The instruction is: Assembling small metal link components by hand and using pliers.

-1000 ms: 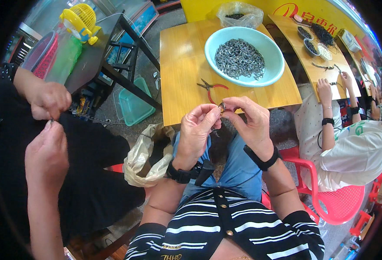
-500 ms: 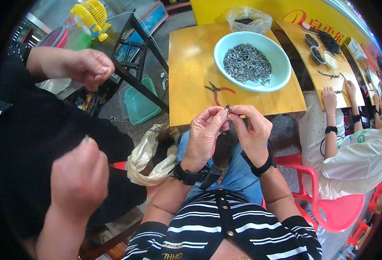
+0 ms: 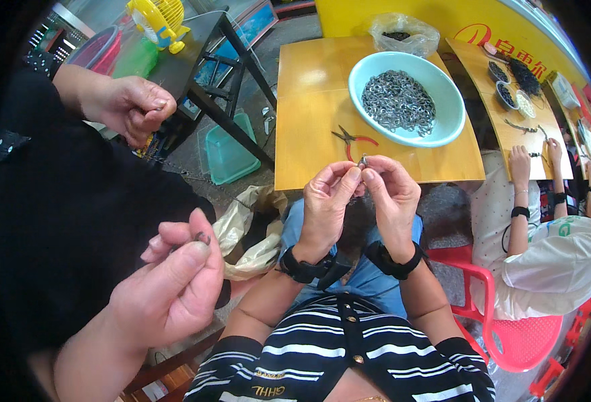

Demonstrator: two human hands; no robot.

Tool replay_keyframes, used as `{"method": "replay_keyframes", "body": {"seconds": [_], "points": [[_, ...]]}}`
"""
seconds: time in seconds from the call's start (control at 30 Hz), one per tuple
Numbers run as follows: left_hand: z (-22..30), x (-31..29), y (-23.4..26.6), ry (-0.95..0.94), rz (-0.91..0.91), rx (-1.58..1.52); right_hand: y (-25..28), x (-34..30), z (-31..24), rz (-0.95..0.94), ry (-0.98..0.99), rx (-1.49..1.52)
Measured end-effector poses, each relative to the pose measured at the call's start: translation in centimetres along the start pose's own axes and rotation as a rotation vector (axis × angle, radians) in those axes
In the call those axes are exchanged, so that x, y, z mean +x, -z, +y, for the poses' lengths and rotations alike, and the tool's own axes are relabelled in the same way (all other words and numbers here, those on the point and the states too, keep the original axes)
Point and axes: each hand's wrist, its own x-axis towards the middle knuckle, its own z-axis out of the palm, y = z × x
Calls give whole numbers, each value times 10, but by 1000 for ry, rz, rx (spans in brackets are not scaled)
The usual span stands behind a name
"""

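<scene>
Above the near edge of the wooden table, my left hand and my right hand meet fingertip to fingertip. Both pinch a small metal link; its lower part is hidden by the fingers. Just beyond lie red-handled pliers, jaws apart, untouched. A light blue basin stands farther right on the table, filled with a heap of grey metal links.
At left, another person's hand holds a small open metal ring; their other hand is closed. A clear bag stands behind the basin. A plastic bag hangs left of my knees. Someone works at the right table.
The view has shifted slightly, moving the table rightward in the picture. The neighbour's nearer hand has turned and moved right, showing a ring. My hands still pinch the link.
</scene>
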Motion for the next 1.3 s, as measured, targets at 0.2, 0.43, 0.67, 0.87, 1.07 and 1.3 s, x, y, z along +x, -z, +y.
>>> {"method": "replay_keyframes", "body": {"seconds": [0.2,0.43,0.67,0.87,1.07,1.3], "points": [[14,-8,6,-69,94,369,-3,4,-2,-69,46,-330],[21,-6,10,-89,-29,742,14,8,-9,-217,142,-679],[35,-14,12,-54,-13,424,-7,0,-10,-178,98,-343],[34,-12,12,-72,-47,431,1,11,-9,-274,130,-369],[32,-14,13,-99,-63,408,3,14,-15,-326,154,-431],[34,-14,10,-96,-59,374,1,14,-11,-302,237,-464]]}}
